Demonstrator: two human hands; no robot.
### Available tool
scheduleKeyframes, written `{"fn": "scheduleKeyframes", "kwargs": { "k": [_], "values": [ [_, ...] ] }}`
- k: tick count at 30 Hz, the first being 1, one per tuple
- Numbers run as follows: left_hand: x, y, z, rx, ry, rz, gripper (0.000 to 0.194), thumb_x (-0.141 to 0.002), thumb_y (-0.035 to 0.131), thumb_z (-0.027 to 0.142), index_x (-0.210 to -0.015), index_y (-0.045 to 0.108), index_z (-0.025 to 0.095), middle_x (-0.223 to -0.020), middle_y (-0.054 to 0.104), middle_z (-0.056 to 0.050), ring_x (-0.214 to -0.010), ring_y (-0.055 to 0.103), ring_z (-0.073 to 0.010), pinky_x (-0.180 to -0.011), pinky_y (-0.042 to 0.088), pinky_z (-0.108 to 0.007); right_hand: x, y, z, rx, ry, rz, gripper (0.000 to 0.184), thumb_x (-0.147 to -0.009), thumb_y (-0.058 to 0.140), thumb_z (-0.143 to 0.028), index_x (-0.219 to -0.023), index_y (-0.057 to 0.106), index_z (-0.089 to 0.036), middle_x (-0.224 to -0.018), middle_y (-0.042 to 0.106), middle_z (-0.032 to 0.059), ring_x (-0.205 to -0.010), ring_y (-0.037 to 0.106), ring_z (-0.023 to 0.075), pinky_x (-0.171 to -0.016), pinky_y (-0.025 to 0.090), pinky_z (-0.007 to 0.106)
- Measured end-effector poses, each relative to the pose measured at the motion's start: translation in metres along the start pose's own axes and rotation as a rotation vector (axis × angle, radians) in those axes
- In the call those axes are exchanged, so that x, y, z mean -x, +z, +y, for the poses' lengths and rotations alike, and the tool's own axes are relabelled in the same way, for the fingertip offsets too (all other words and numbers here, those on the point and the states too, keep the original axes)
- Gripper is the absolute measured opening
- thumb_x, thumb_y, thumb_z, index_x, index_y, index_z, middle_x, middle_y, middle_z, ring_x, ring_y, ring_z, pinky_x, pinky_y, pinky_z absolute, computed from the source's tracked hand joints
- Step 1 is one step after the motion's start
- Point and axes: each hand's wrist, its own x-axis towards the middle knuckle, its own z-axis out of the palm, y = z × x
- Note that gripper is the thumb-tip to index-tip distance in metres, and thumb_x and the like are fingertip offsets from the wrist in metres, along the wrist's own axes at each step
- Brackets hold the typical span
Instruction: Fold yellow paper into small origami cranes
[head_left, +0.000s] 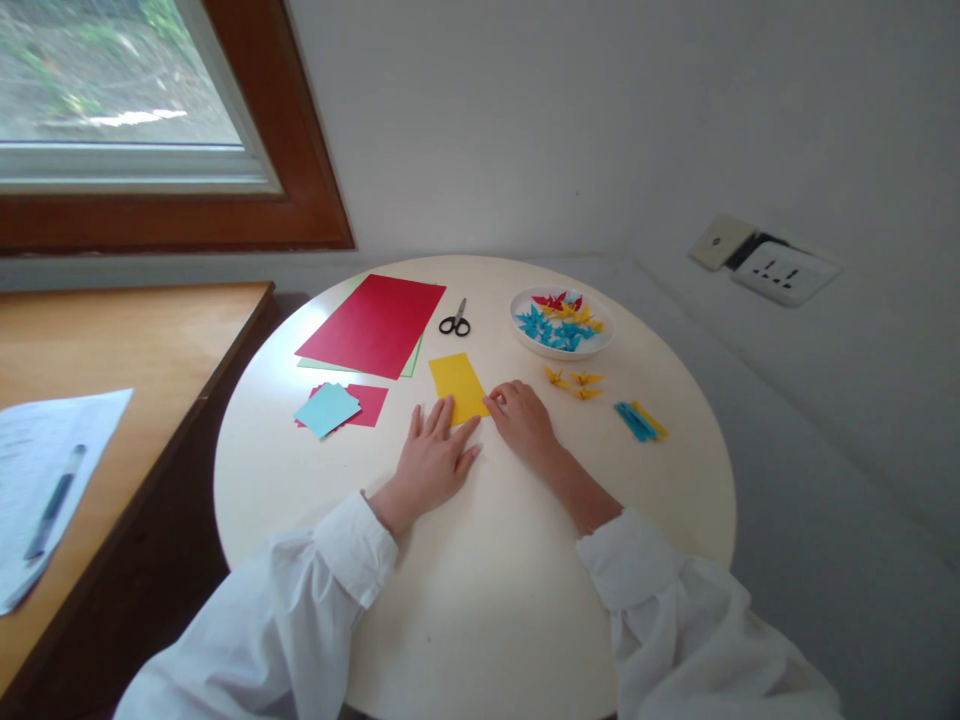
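A yellow sheet of paper (457, 383) lies flat near the middle of the round white table. My left hand (435, 458) rests on its near edge, fingers spread, with the fingertips on the paper. At the paper's right near corner, my right hand (523, 420) pinches the edge between thumb and forefinger. Beyond the sheet is a pair of scissors (455, 322) with black handles. Three small yellow folded paper cranes (583, 380) stand to the right of my right hand.
A white dish (516, 328) at the back right holds red, yellow and blue cranes. Large red paper (375, 325) covers green sheets at the left. Light blue squares (328, 409) lie over red ones. Folded blue and yellow strips (636, 422) lie right. A wooden desk (150, 330) stands beside the table.
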Motion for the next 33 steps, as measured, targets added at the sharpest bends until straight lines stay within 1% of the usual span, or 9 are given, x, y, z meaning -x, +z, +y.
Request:
{"fn": "scheduleKeyframes", "kwargs": {
  "k": [4,8,11,15,18,20,26,28,33],
  "values": [
    [0.0,-0.002,-0.001,0.026,0.021,-0.027,0.042,-0.09,0.035,0.038,-0.127,0.048,0.023,-0.134,0.043,-0.018,-0.128,0.034,-0.0334,-0.1,0.026,-0.06,-0.004,0.003,0.005,-0.058,0.04,0.028,0.022,-0.087,0.044,-0.029,-0.081,0.062,-0.016,-0.091,0.063,0.0105,-0.089,0.055,0.022,-0.083,0.041,0.035],
    [0.001,-0.007,-0.006,0.092,0.156,-0.105,0.038,-0.091,0.033,0.034,-0.124,0.049,0.022,-0.132,0.046,-0.017,-0.129,0.034,-0.0287,-0.104,0.023,-0.059,-0.013,0.004,0.015,-0.166,0.096,0.018,0.024,-0.087,0.043,-0.028,-0.094,0.061,-0.014,-0.099,0.063,0.0116,-0.093,0.056,0.0223,-0.085,0.041,0.037],
    [0.003,-0.01,-0.011,0.156,0.262,-0.129,0.035,-0.091,0.035,0.03,-0.121,0.051,0.021,-0.134,0.045,-0.016,-0.131,0.033,-0.0258,-0.106,0.022,-0.055,-0.021,-0.001,0.023,-0.188,0.073,0.0,0.026,-0.085,0.045,-0.025,-0.106,0.056,-0.015,-0.109,0.06,0.0109,-0.102,0.055,0.0206,-0.09,0.04,0.036],
    [0.008,-0.017,-0.016,0.212,0.342,-0.152,0.031,-0.09,0.038,0.026,-0.116,0.054,0.02,-0.134,0.045,-0.016,-0.132,0.031,-0.0236,-0.109,0.02,-0.052,-0.031,-0.012,0.028,-0.11,-0.02,-0.155,0.043,-0.076,0.06,-0.029,-0.116,0.051,-0.017,-0.119,0.054,0.0117,-0.112,0.049,0.0236,-0.094,0.038,0.039],
    [0.01,-0.025,-0.017,0.254,0.372,-0.185,0.029,-0.089,0.04,0.023,-0.113,0.055,0.02,-0.131,0.049,-0.014,-0.133,0.031,-0.0204,-0.11,0.018,-0.049,-0.035,-0.019,0.025,-0.057,-0.034,-0.252,0.04,-0.07,0.066,-0.029,-0.107,0.056,-0.017,-0.111,0.057,0.0108,-0.106,0.052,0.0233,-0.089,0.04,0.036],
    [0.011,-0.029,-0.018,0.274,0.38,-0.193,0.028,-0.088,0.042,0.022,-0.112,0.055,0.02,-0.13,0.051,-0.013,-0.133,0.031,-0.0198,-0.111,0.018,-0.048,-0.035,-0.022,0.023,-0.09,0.009,-0.28,0.039,-0.067,0.069,-0.028,-0.103,0.058,-0.016,-0.106,0.059,0.0101,-0.098,0.056,0.0212,-0.084,0.043,0.032],
    [0.011,-0.029,-0.021,0.298,0.413,-0.196,0.028,-0.084,0.048,0.021,-0.111,0.055,0.02,-0.13,0.051,-0.013,-0.133,0.03,-0.0212,-0.111,0.017,-0.049,-0.032,-0.027,0.021,-0.187,0.059,-0.353,0.041,-0.064,0.071,-0.027,-0.102,0.058,-0.02,-0.082,0.061,0.0009,-0.073,0.057,0.0149,-0.067,0.044,0.027],
    [0.012,-0.028,-0.022,0.304,0.421,-0.202,0.028,-0.083,0.048,0.021,-0.111,0.055,0.02,-0.131,0.051,-0.013,-0.133,0.029,-0.0218,-0.111,0.017,-0.049,-0.032,-0.03,0.022,-0.196,0.022,-0.38,0.037,-0.064,0.071,-0.025,-0.099,0.059,-0.02,-0.083,0.06,0.0008,-0.075,0.056,0.015,-0.07,0.045,0.027],
    [0.012,-0.031,-0.025,0.302,0.426,-0.234,0.029,-0.083,0.049,0.022,-0.111,0.055,0.021,-0.134,0.047,-0.012,-0.133,0.029,-0.0229,-0.111,0.015,-0.05,-0.031,-0.04,0.02,-0.179,-0.14,-0.46,0.019,-0.069,0.066,-0.022,-0.088,0.064,-0.022,-0.101,0.056,0.0051,-0.099,0.051,0.0202,-0.091,0.039,0.035]
  ]
}}
